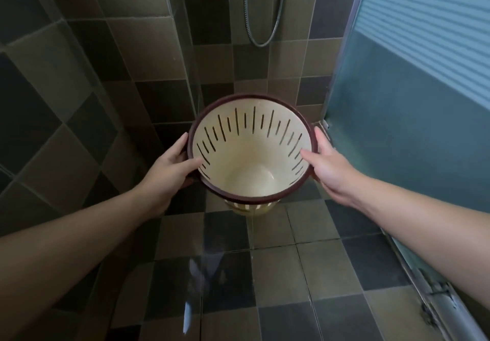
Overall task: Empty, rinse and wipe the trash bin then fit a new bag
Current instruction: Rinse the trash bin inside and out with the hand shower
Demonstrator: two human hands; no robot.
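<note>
A cream plastic trash bin (252, 173) with a dark red rim and slotted sides is held above the tiled shower floor, its mouth facing me. Nothing lies inside it and no bag lines it. My left hand (169, 171) grips the rim on the left, thumb inside the bin and fingers behind the rim. My right hand (326, 165) grips the rim on the right the same way, thumb over the inner wall.
A metal shower hose (261, 41) hangs in a loop on the back tiled wall. A frosted glass shower door (411, 102) stands at the right, its metal bottom rail and hinge (434, 295) near my right forearm. A glass panel (183, 49) runs along the left. The checkered floor (278, 274) looks wet.
</note>
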